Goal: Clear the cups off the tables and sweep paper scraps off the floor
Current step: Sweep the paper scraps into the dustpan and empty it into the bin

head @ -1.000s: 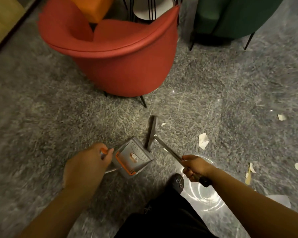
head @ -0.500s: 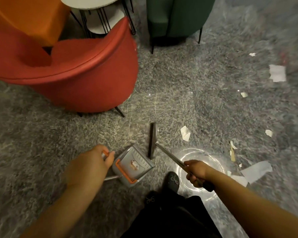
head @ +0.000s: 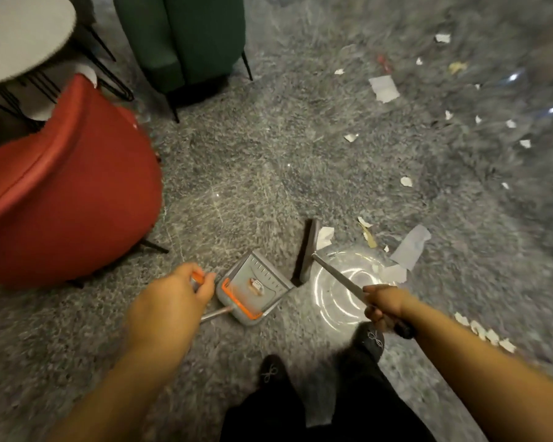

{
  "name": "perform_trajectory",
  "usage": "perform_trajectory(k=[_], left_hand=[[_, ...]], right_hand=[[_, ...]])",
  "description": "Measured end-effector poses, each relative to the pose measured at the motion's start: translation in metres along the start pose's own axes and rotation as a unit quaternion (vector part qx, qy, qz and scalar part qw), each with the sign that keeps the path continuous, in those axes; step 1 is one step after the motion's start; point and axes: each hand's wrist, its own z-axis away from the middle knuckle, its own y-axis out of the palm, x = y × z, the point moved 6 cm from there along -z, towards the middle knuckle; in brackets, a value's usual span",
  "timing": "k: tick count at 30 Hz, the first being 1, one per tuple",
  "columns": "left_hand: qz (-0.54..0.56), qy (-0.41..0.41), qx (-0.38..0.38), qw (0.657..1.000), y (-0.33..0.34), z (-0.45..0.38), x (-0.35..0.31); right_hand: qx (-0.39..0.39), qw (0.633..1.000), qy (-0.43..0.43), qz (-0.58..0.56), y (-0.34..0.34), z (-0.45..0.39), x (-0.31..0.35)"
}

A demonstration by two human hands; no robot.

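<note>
Paper scraps (head: 384, 88) lie scattered on the grey floor (head: 268, 161) to the right; one scrap (head: 325, 237) touches the broom head (head: 308, 250). The right hand (head: 384, 306) is clenched round the broom handle. The left hand (head: 173, 301) grasps the orange grip of the dustpan (head: 253, 287), which sits just left of the broom and already holds a scrap. To sweep well, draw the broom head leftward in short strokes (pan lip flat on the floor). Motion blur obscures the far scraps. No cups are visible; the bench (head: 20, 36) is cut off at the frame edge.
</note>
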Motion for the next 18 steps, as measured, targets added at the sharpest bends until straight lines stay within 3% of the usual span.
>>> perform_trajectory(k=[4,18], left_hand=[[-0.009,0.051,-0.033,0.998,0.011,-0.011,-0.067],[-0.027,0.158,-0.016,0.987,0.075,-0.019,-0.301]], right_hand=[[-0.015,0.998,-0.007,-0.055,-0.067,0.001,-0.004],[-0.089,0.985,0.023,-0.144,-0.292,0.035,-0.028]])
